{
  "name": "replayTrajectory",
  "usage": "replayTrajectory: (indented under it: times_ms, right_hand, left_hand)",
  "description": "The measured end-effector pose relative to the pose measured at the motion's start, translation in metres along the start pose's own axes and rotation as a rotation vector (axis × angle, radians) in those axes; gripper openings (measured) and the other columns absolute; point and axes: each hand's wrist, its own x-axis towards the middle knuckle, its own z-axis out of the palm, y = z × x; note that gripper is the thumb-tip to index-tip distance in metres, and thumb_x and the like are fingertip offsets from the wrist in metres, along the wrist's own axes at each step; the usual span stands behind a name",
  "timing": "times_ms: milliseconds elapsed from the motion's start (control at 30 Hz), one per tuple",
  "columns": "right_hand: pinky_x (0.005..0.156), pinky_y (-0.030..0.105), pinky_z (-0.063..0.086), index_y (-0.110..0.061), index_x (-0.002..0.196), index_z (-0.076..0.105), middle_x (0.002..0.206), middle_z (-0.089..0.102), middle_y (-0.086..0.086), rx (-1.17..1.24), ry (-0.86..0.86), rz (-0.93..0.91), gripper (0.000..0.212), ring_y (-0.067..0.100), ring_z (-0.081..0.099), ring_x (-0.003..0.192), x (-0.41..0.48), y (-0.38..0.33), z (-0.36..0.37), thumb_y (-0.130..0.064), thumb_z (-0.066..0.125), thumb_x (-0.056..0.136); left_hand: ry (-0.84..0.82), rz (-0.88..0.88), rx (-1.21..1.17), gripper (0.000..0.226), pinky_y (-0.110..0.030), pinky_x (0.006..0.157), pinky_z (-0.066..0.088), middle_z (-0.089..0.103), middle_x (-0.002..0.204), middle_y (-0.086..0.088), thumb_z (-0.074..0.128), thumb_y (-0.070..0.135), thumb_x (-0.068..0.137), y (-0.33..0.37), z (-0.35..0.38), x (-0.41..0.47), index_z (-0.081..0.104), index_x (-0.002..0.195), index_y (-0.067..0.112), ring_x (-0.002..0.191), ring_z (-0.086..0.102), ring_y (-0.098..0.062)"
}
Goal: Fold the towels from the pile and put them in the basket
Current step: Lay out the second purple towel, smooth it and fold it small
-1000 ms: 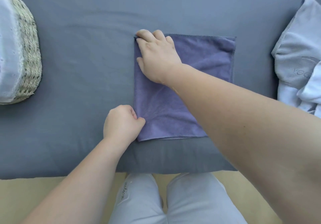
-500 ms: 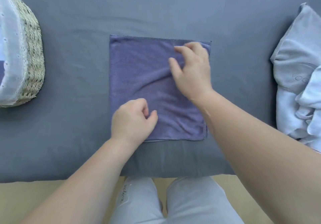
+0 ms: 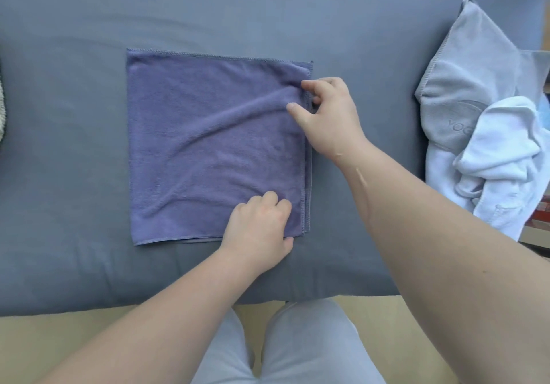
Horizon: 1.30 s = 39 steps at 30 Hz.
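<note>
A purple towel point(image 3: 208, 145), folded into a rough square, lies flat on the grey-blue bed point(image 3: 268, 11). My right hand point(image 3: 327, 115) pinches the towel's right edge near its upper corner, and a ridge of cloth runs from there across the towel. My left hand point(image 3: 259, 228) grips the lower right corner, fingers curled on the cloth. At the right edge of the bed lies the pile of towels point(image 3: 476, 115), a grey one on top of white ones. Only a sliver of the woven basket point(image 3: 1, 109) shows at the far left.
The bed's front edge point(image 3: 119, 303) runs across the lower part of the view, with pale floor below it. My knees in light grey trousers point(image 3: 297, 348) are right against that edge.
Both hands slid from the towel's left side to its right edge. The view shifted right, so the basket has nearly left the frame and the pile shows more.
</note>
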Motion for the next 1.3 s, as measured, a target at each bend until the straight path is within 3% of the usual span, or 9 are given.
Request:
replayTrajectory:
  times_ms: [200,333,567,733,867,967,1100,1200,1300]
  right_hand:
    - [0.111,0.04,0.035,-0.017,0.14,0.057,0.138,0.048,-0.004,-0.109,-0.01,-0.093,0.055,0.023,0.039,0.128,0.001,0.003,-0.001,-0.041,0.066,0.091]
    - [0.113,0.039,0.035,-0.013,0.142,0.053,0.141,0.044,-0.001,-0.054,-0.065,-0.114,0.059,0.021,0.041,0.131,0.007,-0.004,-0.001,-0.039,0.067,0.092]
    - [0.086,0.012,0.046,-0.01,0.131,0.061,0.124,0.046,-0.012,0.215,0.099,-0.163,0.038,0.008,0.06,0.091,-0.002,-0.018,-0.024,-0.023,0.064,0.095]
    - [0.092,0.017,0.046,-0.008,0.134,0.058,0.132,0.045,-0.008,0.11,0.03,-0.092,0.043,0.014,0.062,0.091,-0.002,0.004,-0.023,-0.023,0.064,0.095]
    - [0.096,0.021,0.044,-0.006,0.141,0.052,0.146,0.039,-0.005,0.012,-0.065,-0.016,0.052,0.009,0.058,0.088,-0.001,0.017,-0.017,-0.026,0.064,0.095]
    - [0.103,0.027,0.044,-0.008,0.145,0.046,0.15,0.033,-0.002,-0.003,-0.081,-0.014,0.059,0.012,0.057,0.104,-0.003,0.019,-0.014,-0.03,0.065,0.094]
    - [0.114,0.041,0.03,-0.02,0.155,0.029,0.161,0.016,0.008,-0.327,0.076,-0.056,0.074,0.029,0.032,0.138,-0.018,0.011,0.0,-0.042,0.06,0.092]
    - [0.114,0.047,0.021,-0.023,0.157,0.027,0.166,0.009,0.014,-0.538,0.068,-0.238,0.075,0.034,0.018,0.148,-0.04,-0.005,0.024,-0.046,0.056,0.092]
    - [0.121,0.052,0.01,-0.023,0.159,0.02,0.168,-0.002,0.014,-0.58,-0.029,-0.274,0.077,0.034,0.001,0.154,-0.059,-0.009,0.053,-0.049,0.05,0.094]
  left_hand:
    - [0.11,0.096,-0.072,0.032,-0.028,0.052,0.027,0.033,0.068,0.006,0.064,0.03,0.07,-0.007,0.004,-0.001,0.034,0.068,0.021,0.057,0.043,-0.022]
    - [0.175,0.107,-0.128,0.017,-0.026,0.046,0.03,0.042,0.058,0.004,0.053,0.026,0.072,-0.015,0.005,-0.006,0.044,0.062,0.016,0.051,0.046,-0.024]
    - [0.473,0.171,-0.239,0.017,-0.03,0.043,0.028,0.036,0.054,-0.001,0.051,0.019,0.068,0.0,-0.019,-0.016,0.043,0.056,0.011,0.048,0.031,-0.024]
    - [0.288,0.16,-0.077,0.042,-0.024,0.048,0.021,0.041,0.051,0.001,0.07,0.015,0.059,0.014,-0.002,0.002,0.028,0.062,0.021,0.045,0.032,-0.022]
    - [0.147,0.128,-0.02,0.043,-0.023,0.046,0.022,0.044,0.051,0.001,0.085,0.013,0.051,0.018,0.012,0.01,0.042,0.055,0.019,0.042,0.043,-0.023]
    - [0.129,0.181,-0.074,0.035,-0.025,0.048,0.026,0.045,0.057,0.002,0.083,0.026,0.063,0.014,0.019,0.01,0.049,0.059,0.018,0.048,0.046,-0.023]
    - [0.089,0.235,-0.205,0.044,-0.034,0.056,0.047,0.053,0.07,0.002,0.046,0.053,0.09,0.002,0.015,0.002,0.068,0.075,0.018,0.064,0.056,-0.024]
    - [0.348,0.119,-0.251,0.034,-0.043,0.055,0.048,0.055,0.073,-0.005,0.048,0.036,0.095,-0.016,-0.001,-0.001,0.063,0.074,0.013,0.067,0.056,-0.031]
    - [0.54,-0.108,-0.197,0.02,-0.049,0.068,0.048,0.059,0.09,-0.01,0.053,0.028,0.09,-0.057,-0.021,0.003,0.064,0.091,0.011,0.08,0.055,-0.036]
